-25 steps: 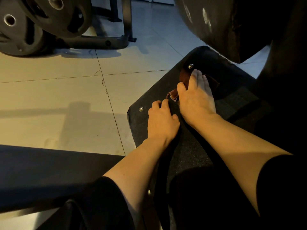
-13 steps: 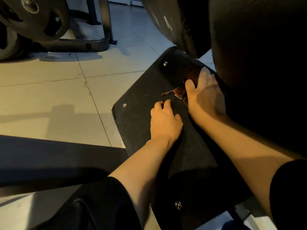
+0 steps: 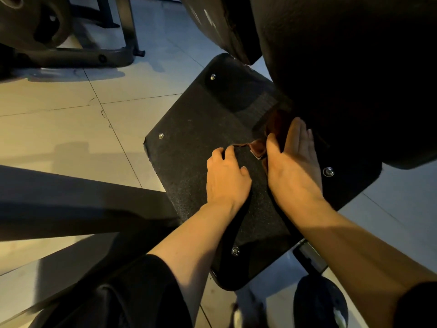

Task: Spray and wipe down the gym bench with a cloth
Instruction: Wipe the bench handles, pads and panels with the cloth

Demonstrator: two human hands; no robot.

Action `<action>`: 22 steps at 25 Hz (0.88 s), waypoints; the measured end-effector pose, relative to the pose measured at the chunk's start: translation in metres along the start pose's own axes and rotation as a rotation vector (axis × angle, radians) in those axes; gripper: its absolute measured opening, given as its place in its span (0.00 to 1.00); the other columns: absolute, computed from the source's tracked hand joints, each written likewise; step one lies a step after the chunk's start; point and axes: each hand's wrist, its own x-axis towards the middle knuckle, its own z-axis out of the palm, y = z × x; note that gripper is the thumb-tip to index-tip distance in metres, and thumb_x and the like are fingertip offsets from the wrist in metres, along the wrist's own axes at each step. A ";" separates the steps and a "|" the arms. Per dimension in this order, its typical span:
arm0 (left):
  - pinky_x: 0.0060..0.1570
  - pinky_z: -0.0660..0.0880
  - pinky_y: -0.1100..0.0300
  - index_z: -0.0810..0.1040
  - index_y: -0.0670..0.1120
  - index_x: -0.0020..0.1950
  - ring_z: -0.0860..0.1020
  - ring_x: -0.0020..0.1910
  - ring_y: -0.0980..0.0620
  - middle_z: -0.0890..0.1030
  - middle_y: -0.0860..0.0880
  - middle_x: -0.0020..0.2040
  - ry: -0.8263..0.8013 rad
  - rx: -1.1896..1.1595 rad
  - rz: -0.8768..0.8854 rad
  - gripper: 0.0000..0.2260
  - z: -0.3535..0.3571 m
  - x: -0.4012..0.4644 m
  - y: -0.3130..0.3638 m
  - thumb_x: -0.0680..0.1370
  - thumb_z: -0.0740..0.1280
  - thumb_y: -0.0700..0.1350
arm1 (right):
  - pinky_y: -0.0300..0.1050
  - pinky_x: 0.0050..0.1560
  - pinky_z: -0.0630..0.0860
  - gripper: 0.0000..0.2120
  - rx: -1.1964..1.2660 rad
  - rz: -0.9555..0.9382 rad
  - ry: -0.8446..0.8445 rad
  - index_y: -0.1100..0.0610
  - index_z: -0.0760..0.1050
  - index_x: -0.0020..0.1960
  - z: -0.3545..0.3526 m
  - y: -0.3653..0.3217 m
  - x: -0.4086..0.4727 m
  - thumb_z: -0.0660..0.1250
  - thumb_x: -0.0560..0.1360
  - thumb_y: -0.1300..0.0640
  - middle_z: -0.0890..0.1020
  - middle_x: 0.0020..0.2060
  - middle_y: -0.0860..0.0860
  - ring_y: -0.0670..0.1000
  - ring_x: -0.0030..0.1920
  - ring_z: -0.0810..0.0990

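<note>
A: What is seen largest?

B: A pale tiled floor [image 3: 71, 129] is spread to the left of the fingers, and a big dark padded mass [image 3: 354, 67] is hung above and beyond the right hand's fingertips. A dark bar [image 3: 71, 197] is laid across the floor, left of the left wrist.

A: And under the fingers?

B: A black, rough-surfaced platform [image 3: 194, 129] is found there, fastened with shiny bolts at its corners; it serves as the table here. A weight plate [image 3: 30, 22] on a dark frame [image 3: 78, 56] is placed far beyond the fingers, at upper left.

A: How are the hands held?

B: The left hand [image 3: 227, 176] is rested palm-down on the table, its fingers [image 3: 221, 152] bent and kept close together, with nothing gripped by them. The right hand [image 3: 293, 166] is set on edge just beside it, its fingers [image 3: 296, 136] straight and pressed together, laid flat against the cloth [image 3: 259, 147].

A: Where is the cloth?

B: The brown cloth is bunched on the table between the right thumb and the right fingers, and is carried up under the padded mass. One thin corner is drawn out toward the left fingertips; whether it is touched by them cannot be told.
</note>
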 end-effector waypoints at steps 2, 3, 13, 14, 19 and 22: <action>0.70 0.65 0.51 0.60 0.45 0.77 0.60 0.73 0.45 0.60 0.44 0.75 0.005 0.003 0.001 0.26 -0.004 0.004 -0.001 0.80 0.63 0.45 | 0.56 0.74 0.41 0.28 -0.019 0.010 -0.007 0.56 0.51 0.77 0.002 -0.003 0.003 0.55 0.80 0.55 0.42 0.75 0.68 0.66 0.76 0.44; 0.70 0.65 0.51 0.60 0.45 0.77 0.60 0.73 0.45 0.60 0.44 0.75 0.014 0.009 0.004 0.26 -0.006 0.008 -0.003 0.80 0.63 0.44 | 0.56 0.74 0.41 0.27 -0.022 0.013 -0.002 0.57 0.52 0.77 0.003 -0.005 0.008 0.55 0.80 0.55 0.43 0.75 0.69 0.66 0.76 0.44; 0.70 0.64 0.53 0.60 0.44 0.77 0.60 0.73 0.45 0.61 0.44 0.74 0.038 0.034 0.008 0.26 -0.020 0.061 -0.023 0.80 0.63 0.45 | 0.58 0.76 0.50 0.29 0.046 -0.012 0.006 0.59 0.52 0.76 0.014 -0.047 0.085 0.59 0.79 0.56 0.44 0.74 0.69 0.67 0.76 0.46; 0.70 0.64 0.53 0.60 0.44 0.77 0.61 0.73 0.45 0.61 0.44 0.74 0.045 0.038 0.000 0.26 -0.023 0.069 -0.027 0.80 0.63 0.45 | 0.59 0.76 0.50 0.30 0.015 -0.030 0.020 0.59 0.52 0.76 0.016 -0.052 0.094 0.59 0.79 0.55 0.44 0.74 0.70 0.67 0.76 0.46; 0.70 0.63 0.52 0.60 0.44 0.76 0.61 0.72 0.44 0.61 0.43 0.74 0.072 0.049 -0.025 0.25 -0.033 0.104 -0.040 0.81 0.62 0.46 | 0.60 0.76 0.47 0.31 -0.078 -0.116 0.003 0.56 0.51 0.77 0.026 -0.072 0.144 0.60 0.79 0.51 0.43 0.73 0.71 0.68 0.75 0.46; 0.69 0.64 0.51 0.61 0.44 0.76 0.61 0.72 0.44 0.62 0.43 0.74 0.110 0.060 -0.018 0.24 -0.036 0.120 -0.044 0.81 0.61 0.46 | 0.59 0.75 0.49 0.29 -0.032 -0.154 0.037 0.58 0.54 0.76 0.033 -0.083 0.173 0.61 0.79 0.54 0.46 0.73 0.71 0.69 0.75 0.48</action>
